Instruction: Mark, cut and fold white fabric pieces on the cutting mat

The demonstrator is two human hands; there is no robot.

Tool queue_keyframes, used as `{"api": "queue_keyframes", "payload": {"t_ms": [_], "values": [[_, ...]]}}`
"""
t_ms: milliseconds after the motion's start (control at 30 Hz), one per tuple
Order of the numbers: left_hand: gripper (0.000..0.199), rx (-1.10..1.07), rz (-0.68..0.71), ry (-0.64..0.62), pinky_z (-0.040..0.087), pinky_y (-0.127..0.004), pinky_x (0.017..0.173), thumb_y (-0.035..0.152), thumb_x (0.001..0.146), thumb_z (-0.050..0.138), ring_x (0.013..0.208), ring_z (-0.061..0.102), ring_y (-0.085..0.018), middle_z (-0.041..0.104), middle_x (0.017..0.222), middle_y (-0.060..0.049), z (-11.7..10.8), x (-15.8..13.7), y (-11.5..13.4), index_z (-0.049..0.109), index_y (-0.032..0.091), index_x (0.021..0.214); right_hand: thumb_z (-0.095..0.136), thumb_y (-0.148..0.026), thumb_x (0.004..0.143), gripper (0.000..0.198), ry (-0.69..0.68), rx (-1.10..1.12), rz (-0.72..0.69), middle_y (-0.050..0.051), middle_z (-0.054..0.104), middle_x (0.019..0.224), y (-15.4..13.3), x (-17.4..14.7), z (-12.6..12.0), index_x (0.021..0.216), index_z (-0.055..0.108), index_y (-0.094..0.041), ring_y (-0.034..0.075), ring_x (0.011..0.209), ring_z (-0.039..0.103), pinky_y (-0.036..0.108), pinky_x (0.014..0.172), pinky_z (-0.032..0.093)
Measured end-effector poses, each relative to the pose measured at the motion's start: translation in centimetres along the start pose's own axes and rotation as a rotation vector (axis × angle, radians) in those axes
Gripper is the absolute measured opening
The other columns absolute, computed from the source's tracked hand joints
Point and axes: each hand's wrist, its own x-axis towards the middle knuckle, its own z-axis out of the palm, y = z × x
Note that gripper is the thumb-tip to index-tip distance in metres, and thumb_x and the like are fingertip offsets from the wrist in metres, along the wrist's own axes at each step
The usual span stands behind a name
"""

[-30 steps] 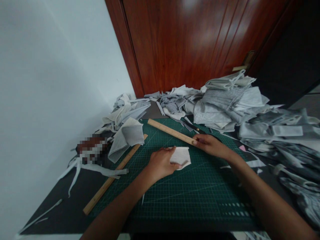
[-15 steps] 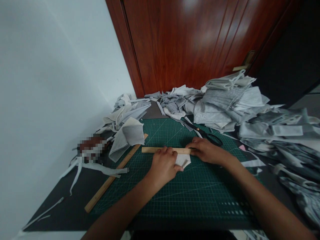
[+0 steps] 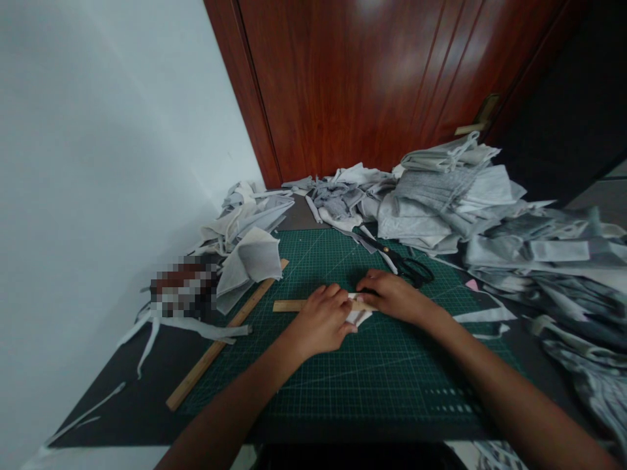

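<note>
At frame centre, the slim pale-wood ruler (image 3: 289,305) already lies across the small white cloth piece (image 3: 360,316), whose fold looks unfinished. Left hand (image 3: 323,320) and right hand (image 3: 389,297) rest on them, fingers bent; whether either grips, I cannot tell.

A plain white wall (image 3: 98,130) stands left of a glossy reddish-brown wooden door (image 3: 343,85) (a brass-coloured lever handle (image 3: 484,117) at its right), which catches soft pale reflections behind a flat dark grey tabletop (image 3: 122,424)

Dim, cool light, soft glare on the reddish-brown door (image 3: 362,85), blocky pixelation at left
</note>
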Motion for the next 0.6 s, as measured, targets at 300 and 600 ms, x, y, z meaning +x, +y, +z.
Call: {"api": "queue_keyframes", "payload": {"t_ms": [300,600], "values": [[0.019,-0.236,-0.080,0.059,0.047,-0.037,0.097,0.022,0.102,0.052,0.101,0.060,-0.020,0.068,0.100,-0.002,1.2,0.4,-0.7,0.071,0.022,0.108,0.061,-0.024,0.098,0.009,0.037,0.060,0.072,0.004,0.064,0.091,-0.4,0.4,1.3,0.096,0.069,-0.019,0.018,0.084,0.063,0.027,0.077,0.045],[0.021,-0.078,-0.101,0.097,0.047,-0.042,0.093,0.030,0.102,0.053,0.106,0.054,-0.025,0.064,0.109,-0.006,1.9,0.4,0.7,0.064,0.019,0.116,0.059,-0.019,0.097,0.009,0.081,-0.045,0.090,0.007,0.063,0.094,-0.9,0.6,1.7,0.094,0.068,-0.017,0.021,0.088,0.062,0.029,0.078,0.043]]}}
